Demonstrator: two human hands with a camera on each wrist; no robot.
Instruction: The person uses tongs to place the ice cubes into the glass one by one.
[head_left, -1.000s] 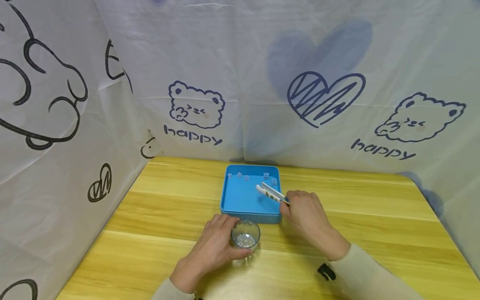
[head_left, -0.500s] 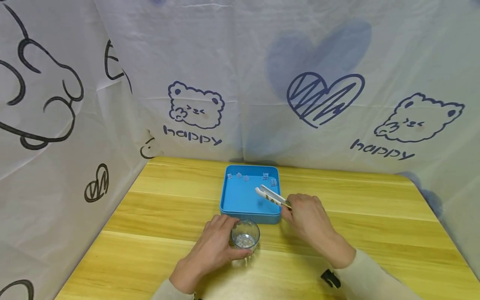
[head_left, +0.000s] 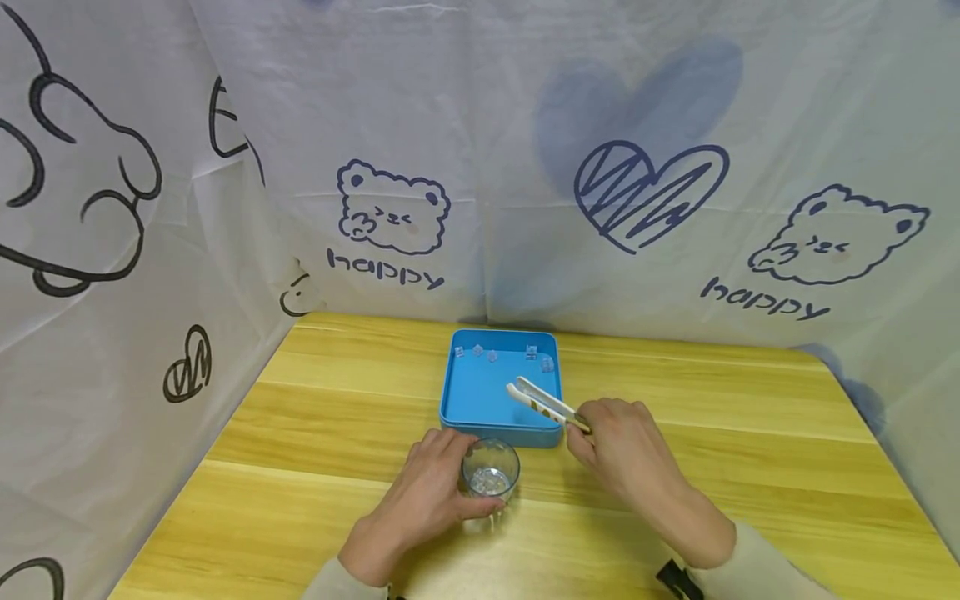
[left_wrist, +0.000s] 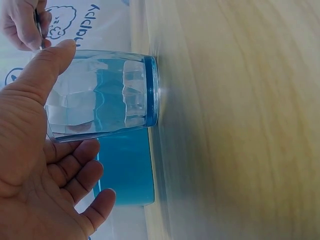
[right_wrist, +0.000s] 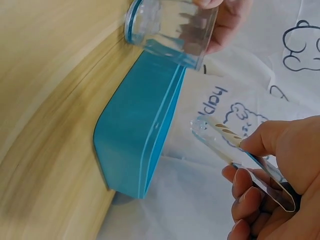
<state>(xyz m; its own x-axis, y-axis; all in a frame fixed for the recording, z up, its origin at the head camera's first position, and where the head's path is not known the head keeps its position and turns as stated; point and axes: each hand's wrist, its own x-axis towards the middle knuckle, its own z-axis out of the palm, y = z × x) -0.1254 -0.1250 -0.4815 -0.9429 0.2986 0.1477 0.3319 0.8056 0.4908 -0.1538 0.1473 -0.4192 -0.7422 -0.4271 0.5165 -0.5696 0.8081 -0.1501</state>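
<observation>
Right hand (head_left: 626, 446): curled round white tongs (head_left: 538, 407), which are held raised above the box (head_left: 517, 436), arms narrowly parted; whether a piece is gripped at the tips cannot be told. Left hand (head_left: 431, 483): thumb and fingers set round a clear glass (left_wrist: 100, 95), by which it is held upright on the counter (head_left: 750, 417), just in front of the box. Box: blue, square, open-topped; small clear pieces (head_left: 547, 364) scattered along its far side. Counter: wood-grained, backed by white cloth (head_left: 495, 250) printed with bears and hearts.
</observation>
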